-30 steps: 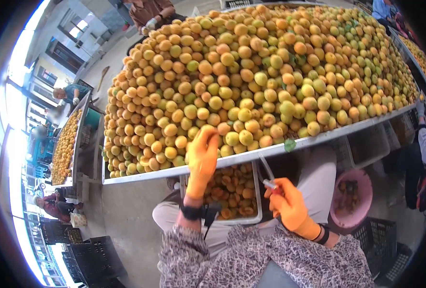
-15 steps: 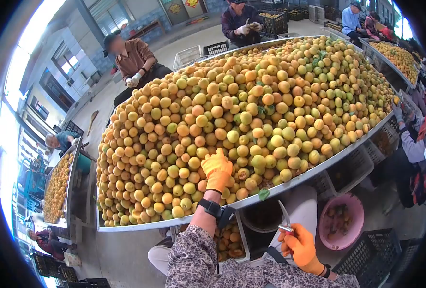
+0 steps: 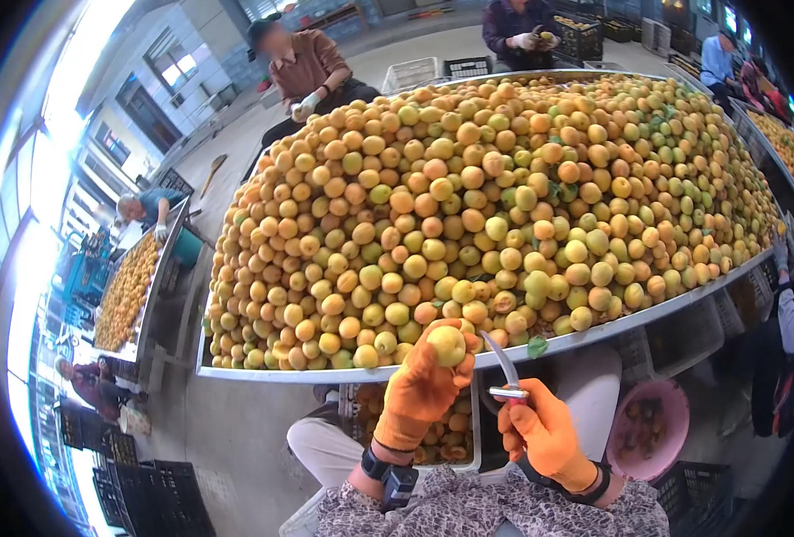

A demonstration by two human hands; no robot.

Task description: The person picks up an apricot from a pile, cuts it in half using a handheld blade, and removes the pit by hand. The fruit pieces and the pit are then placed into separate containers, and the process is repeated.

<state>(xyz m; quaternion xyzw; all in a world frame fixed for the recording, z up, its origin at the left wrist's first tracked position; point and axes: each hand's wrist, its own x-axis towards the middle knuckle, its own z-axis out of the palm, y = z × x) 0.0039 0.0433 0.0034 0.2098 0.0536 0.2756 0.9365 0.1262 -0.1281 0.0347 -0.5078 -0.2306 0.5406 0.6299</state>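
In an orange glove, my left hand [image 3: 422,387] is closed around a yellow apricot [image 3: 446,346], raised at the table's near rim. Close on its right, my right hand [image 3: 547,431], gloved the same way, grips a small knife [image 3: 502,365]. The curved blade points up and leftward, its tip near the held fruit. Beyond both hands, a large heap of apricots [image 3: 397,242] fills the metal-edged table [image 3: 325,374]. Below my left hand, a crate holds cut apricots [image 3: 450,438] between my knees.
A pink basin [image 3: 674,421] with dark fruit scraps stands right of my knee. Black crates [image 3: 160,497] are stacked at lower left. Across the heap sit a person in a brown shirt [image 3: 312,67] and another in dark clothes [image 3: 518,31]. A green leaf [image 3: 537,347] lies on the near rim.
My left hand has come back from the heap toward me and now holds an apricot. The knife in my right hand is nearer to it. The view has swung left.
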